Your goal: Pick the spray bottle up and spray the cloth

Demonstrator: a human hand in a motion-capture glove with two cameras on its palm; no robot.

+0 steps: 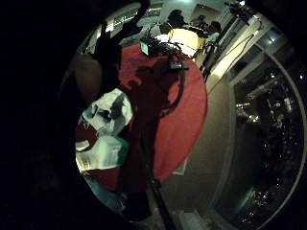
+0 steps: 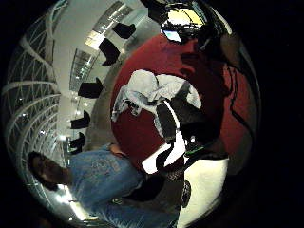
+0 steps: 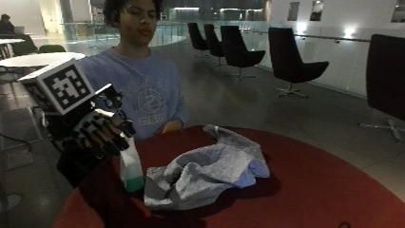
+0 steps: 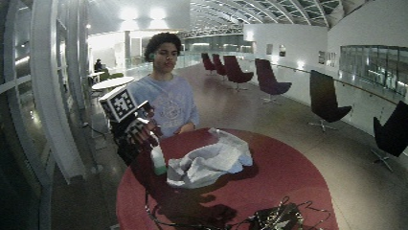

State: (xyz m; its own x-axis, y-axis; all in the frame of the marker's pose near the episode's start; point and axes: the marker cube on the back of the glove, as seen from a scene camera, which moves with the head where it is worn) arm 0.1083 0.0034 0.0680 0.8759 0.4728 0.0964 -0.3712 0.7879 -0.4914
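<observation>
Crumpled grey cloth (image 3: 208,173) lies beside the spray bottle (image 3: 131,171) — upright, its top gripped by the gloved right hand (image 3: 95,135).

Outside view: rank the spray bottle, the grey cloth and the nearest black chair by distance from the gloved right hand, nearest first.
1. Spray bottle: gripped at its top by the gloved right hand, at the table's edge.
2. Grey cloth: beside the bottle, mid-table.
3. Nearest black chair: on the floor beyond the table.

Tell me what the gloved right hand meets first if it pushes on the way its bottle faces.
Likely the grey cloth: the gloved right hand holds the spray bottle just beside it, though depth is unclear.
</observation>
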